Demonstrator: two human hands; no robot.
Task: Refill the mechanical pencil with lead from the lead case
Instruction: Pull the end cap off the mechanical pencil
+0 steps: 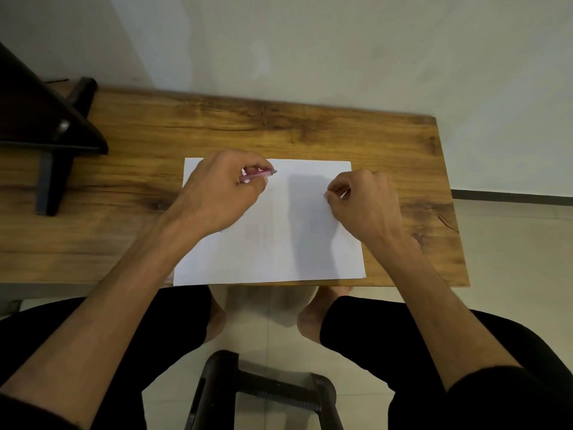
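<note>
The person sits at a narrow wooden table with a warm, knotty grain, a plain white sheet of paper lying flat in front of them near the table's front edge. The left hand hangs over the sheet's upper left corner, its grip closed around a slim pink mechanical pencil; the pencil lies nearly level, its grey end poking out past the fingers toward the right. The right hand rests over the paper's right side, thumb and forefinger pinched together on something too small to make out. I cannot see the lead case. The two hands are apart, with bare paper between them. A black metal frame stands on the table's left end. Dark-trousered knees show below the table.
</note>
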